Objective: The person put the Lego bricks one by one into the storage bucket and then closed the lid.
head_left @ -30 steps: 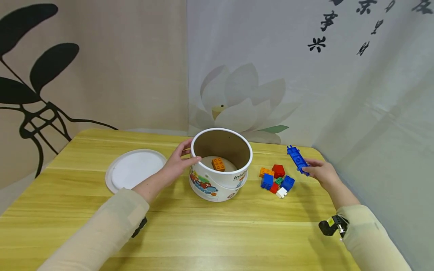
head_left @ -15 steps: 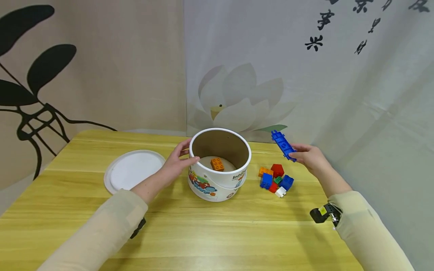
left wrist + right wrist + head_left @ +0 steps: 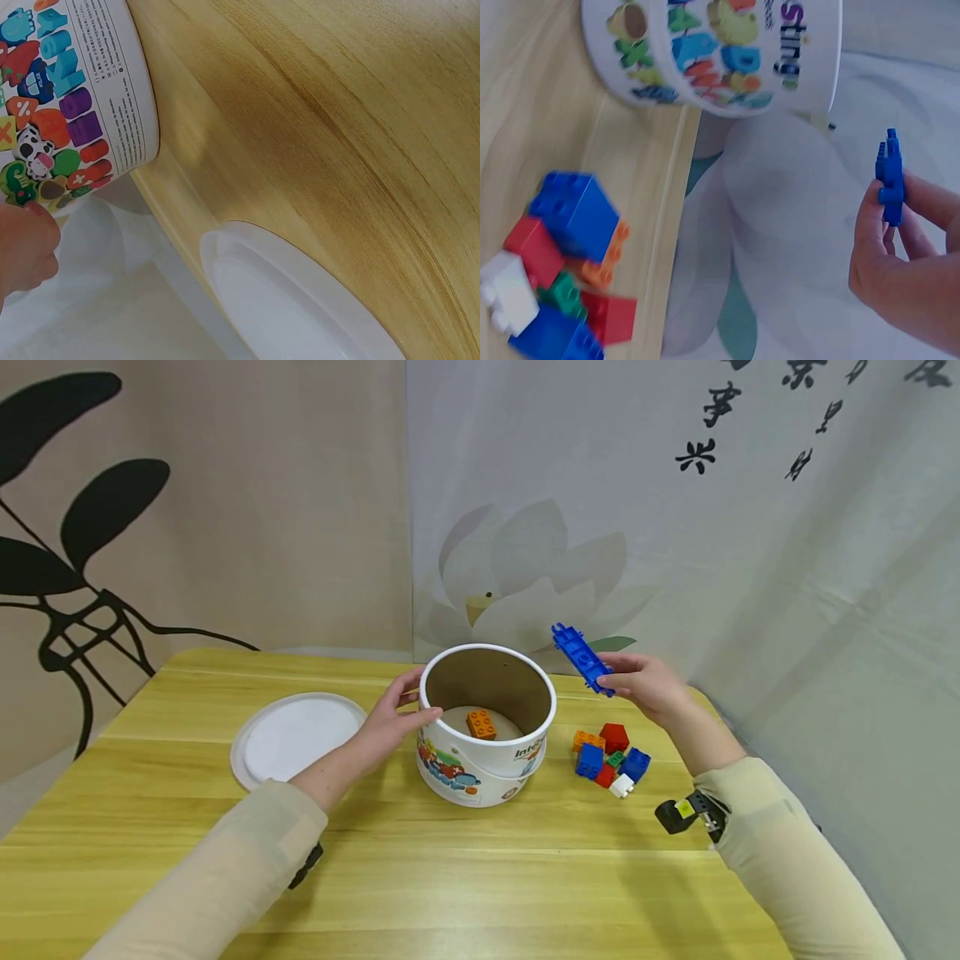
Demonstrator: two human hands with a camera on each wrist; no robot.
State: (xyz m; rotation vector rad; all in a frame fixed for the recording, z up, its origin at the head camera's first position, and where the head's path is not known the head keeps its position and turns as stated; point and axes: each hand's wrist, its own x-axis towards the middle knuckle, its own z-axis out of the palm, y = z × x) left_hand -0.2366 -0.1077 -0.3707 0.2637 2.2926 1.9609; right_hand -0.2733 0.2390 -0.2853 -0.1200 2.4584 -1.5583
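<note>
A white bucket [image 3: 480, 781] with printed pictures stands upright on the table, an orange building brick [image 3: 481, 724] on its floor. My left hand [image 3: 392, 718] holds the bucket's left side, thumb at the rim and fingers round the wall; part of that hand shows in the left wrist view. Raised to the right of the bucket, my right hand [image 3: 647, 687] pinches one end of a long blue toy-brick wagon base [image 3: 581, 658], whose far end tilts up and left. The right wrist view shows this base [image 3: 890, 184] edge-on between thumb and fingers.
Loose bricks in red, blue, orange, green and white lie in a pile [image 3: 615, 760] right of the bucket. A round white lid [image 3: 300, 739] lies flat on the wooden table [image 3: 480, 877], left of the bucket. Printed fabric [image 3: 525, 485] hangs behind the table.
My right hand has risen and moved left with the blue wagon base, from beyond the brick pile towards the bucket. The left hand and bucket have stayed in place.
</note>
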